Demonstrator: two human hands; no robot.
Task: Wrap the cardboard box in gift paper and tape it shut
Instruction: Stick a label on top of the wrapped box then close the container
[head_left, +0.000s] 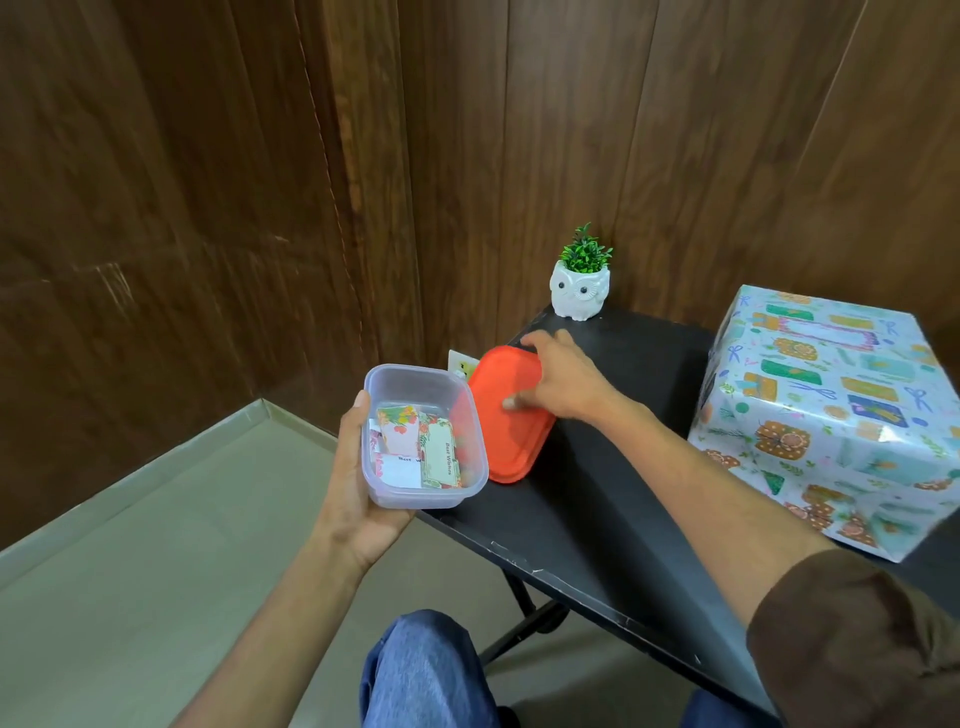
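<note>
**Operator:** My left hand (358, 467) holds the clear plastic container (423, 436) from its left side and from below. The thumb lies on the near-left rim and the palm is under the base, so the hand is closed around the container and carries it in the air, just beside the left edge of the black table (597, 499).

**Colleague:** And what is inside?

**Operator:** Small gift tags (415, 452) with flower prints. One of them reads "Best Wishes". They lie flat on the bottom.

**Colleague:** What does the other hand do?

**Operator:** My right hand (561, 384) is on the orange lid (511, 415). The fingers are spread over its far edge and the thumb presses on its top. The lid lies on the table corner, its left edge touching the container wall. The hand is a little blurred, so I cannot tell if it truly grips the lid or only rests on it.

**Colleague:** Where is the box?

**Operator:** The wrapped box (826, 410) stands on the right part of the table, well apart from both hands. The gift paper with a colourful pattern covers all the faces I can see. A white owl pot (579, 293) with a green plant stands at the far corner of the table, near the wooden wall (208, 182).
</note>
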